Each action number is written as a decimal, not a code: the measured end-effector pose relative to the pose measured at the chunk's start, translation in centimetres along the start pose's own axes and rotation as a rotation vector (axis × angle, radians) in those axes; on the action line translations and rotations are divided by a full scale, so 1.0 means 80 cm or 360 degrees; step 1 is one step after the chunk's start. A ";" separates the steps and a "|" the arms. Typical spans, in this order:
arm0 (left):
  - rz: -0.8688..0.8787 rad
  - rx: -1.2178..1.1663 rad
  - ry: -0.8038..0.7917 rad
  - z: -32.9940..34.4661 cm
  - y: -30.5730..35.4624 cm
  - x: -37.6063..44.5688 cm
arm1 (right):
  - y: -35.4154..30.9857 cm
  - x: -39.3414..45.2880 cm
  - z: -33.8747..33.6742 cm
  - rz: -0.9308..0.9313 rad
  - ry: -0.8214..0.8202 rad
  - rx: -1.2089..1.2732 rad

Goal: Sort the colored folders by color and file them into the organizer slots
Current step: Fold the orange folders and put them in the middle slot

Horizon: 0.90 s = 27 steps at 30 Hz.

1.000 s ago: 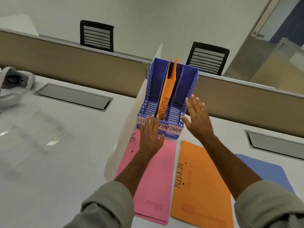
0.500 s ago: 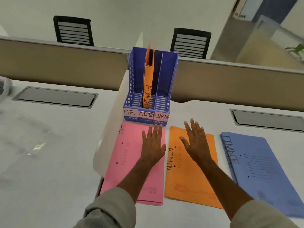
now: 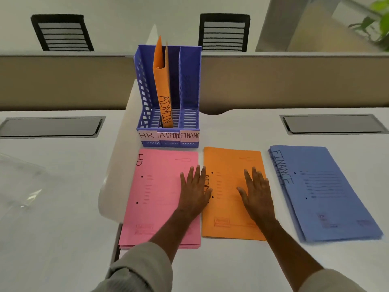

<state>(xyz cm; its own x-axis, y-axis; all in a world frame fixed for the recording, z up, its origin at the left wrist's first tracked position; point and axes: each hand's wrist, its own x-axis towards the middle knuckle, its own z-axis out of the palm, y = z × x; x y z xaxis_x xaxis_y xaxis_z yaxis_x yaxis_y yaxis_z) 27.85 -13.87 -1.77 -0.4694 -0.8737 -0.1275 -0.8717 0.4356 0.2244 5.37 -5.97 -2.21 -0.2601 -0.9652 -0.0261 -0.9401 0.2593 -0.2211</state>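
One orange folder [image 3: 163, 89] stands in the organizer's [image 3: 190, 85] middle slot. My left hand [image 3: 194, 191] and right hand [image 3: 255, 193] lie flat, fingers spread, over the near orange folder [image 3: 228, 216]. Pink stack [image 3: 156, 197] left, blue stack [image 3: 328, 192] right: unfiled.
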 end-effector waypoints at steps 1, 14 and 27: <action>-0.0018 0.0013 -0.0020 0.003 0.001 0.000 | 0.005 -0.005 0.003 0.0029 -0.0018 -0.0007; -0.0147 0.0049 -0.0088 0.035 0.000 -0.006 | 0.040 -0.022 0.027 0.0105 -0.0123 -0.0026; -0.0520 -0.0800 0.0207 -0.008 0.039 0.023 | 0.047 -0.022 0.034 0.0115 -0.0047 0.0081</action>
<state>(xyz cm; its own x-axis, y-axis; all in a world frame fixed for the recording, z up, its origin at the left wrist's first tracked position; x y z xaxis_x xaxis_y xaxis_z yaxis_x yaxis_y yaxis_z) 24.39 -14.28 -0.68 -0.1407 -0.9779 -0.1546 -0.7796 0.0132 0.6262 2.88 -3.35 -5.69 -0.3196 -0.9448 -0.0725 -0.9066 0.3271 -0.2667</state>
